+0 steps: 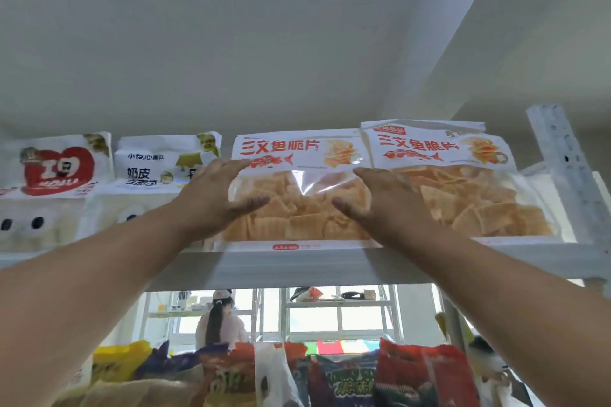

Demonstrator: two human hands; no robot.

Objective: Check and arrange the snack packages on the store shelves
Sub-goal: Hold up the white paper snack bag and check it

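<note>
Your forearms reach up; left hand (pixel 218 195) and right hand (pixel 380 200), fingers straight and flat, flank the crisp bag (pixel 297 188) standing between them on the top shelf (pixel 297 266), equally near.

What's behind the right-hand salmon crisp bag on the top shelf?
Another bag's white top edge sticks up behind the right salmon crisp bag, so at least one more package stands there. Its front and contents are covered; how many sit behind cannot be told.
</note>
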